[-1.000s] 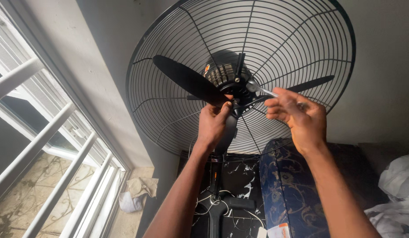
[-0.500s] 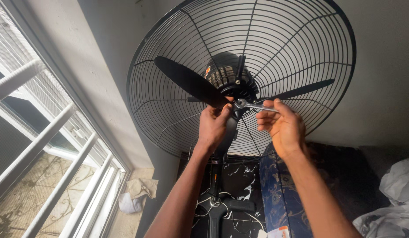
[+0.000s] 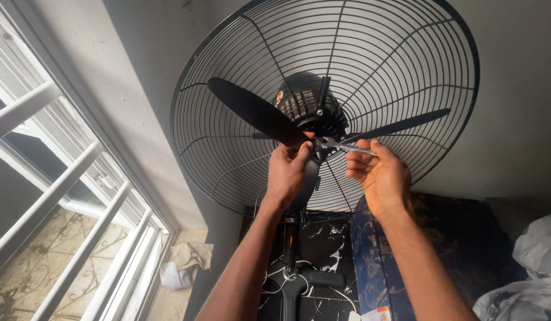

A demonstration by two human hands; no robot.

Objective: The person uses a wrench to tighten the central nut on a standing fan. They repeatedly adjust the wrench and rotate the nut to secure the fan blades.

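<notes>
- Hub (image 3: pixel 320 122) sits at 12 o'clock from both hands.
- Left hand (image 3: pixel 289 169) grips blade (image 3: pixel 254 113) root, touching hub; nearer.
- Right hand (image 3: pixel 379 175) pinches wrench (image 3: pixel 340 145), axis running 9–3 o'clock, head on hub.

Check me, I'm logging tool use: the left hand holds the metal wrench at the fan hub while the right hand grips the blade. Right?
Sides are swapped. In the head view the right hand holds the metal wrench at the fan hub; the left hand grips the blade.
</notes>
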